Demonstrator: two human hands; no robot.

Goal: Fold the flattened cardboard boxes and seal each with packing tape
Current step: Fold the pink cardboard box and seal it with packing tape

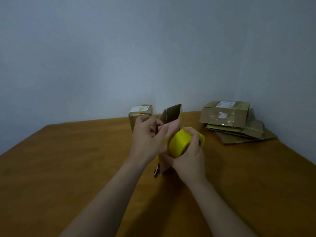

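A small cardboard box (172,115) with a pink side stands at the middle of the wooden table (68,159), its far flaps raised. My left hand (147,135) grips the box's near left edge, fingers curled over it. My right hand (189,156) holds a yellow roll of packing tape (181,142) against the box's near side. Both hands hide most of the box's front, and no loose tape end can be made out.
A closed, taped small box (142,113) stands at the back of the table by the wall. A stack of flattened cardboard boxes (234,124) lies at the back right. A grey wall rises behind the table.
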